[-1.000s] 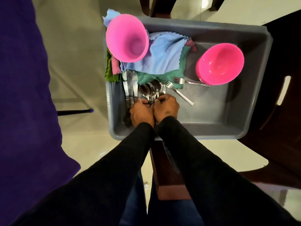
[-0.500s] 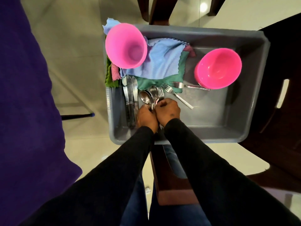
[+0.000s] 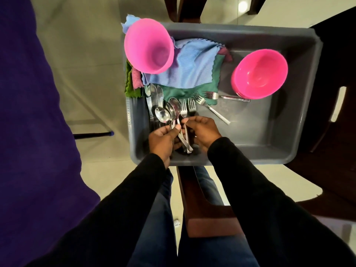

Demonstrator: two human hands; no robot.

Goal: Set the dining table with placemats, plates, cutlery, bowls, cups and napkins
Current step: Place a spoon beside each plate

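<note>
**Both grips on cutlery at near-left of grey tub**

Left grip point(image 3: 163, 139): fingers and thumb curled round the handles of a bundle of spoons point(image 3: 167, 112), bowls fanned toward the far side. Right grip point(image 3: 202, 132): thumb and forefinger pinch a handle in the same bundle, remaining fingers curled beneath; exactly which piece it pinches cannot be told. Two forks point(image 3: 187, 107) stand in the bundle just right of the spoons, tines pointing far. Handle ends cross between the two hands, above the tub floor. Both arms in black sleeves.

Grey tub point(image 3: 269, 151) carries everything; it sits on a dark wooden support point(image 3: 204, 209) that shows below its near edge. Whether that is a worktop cannot be told.

Left of the held bundle: knives point(image 3: 155, 95) lying flat along the left wall, blades pointing far.

Right of the bundle: one loose fork point(image 3: 210, 107) lying diagonally on the tub floor, tines resting on a green cloth point(image 3: 179, 92). A second loose fork point(image 3: 221, 96) lies crosswise beyond it, handle reaching under the bowl stack.

Far right of tub: pink bowls point(image 3: 260, 74), stacked, open side up.

Far left: pink cup point(image 3: 148, 47), tilted, resting on a pile of cloths; a blue cloth point(image 3: 194, 66) lies on top of the green one.

Left of frame: purple fabric point(image 3: 28, 132) over pale floor tiles.
</note>
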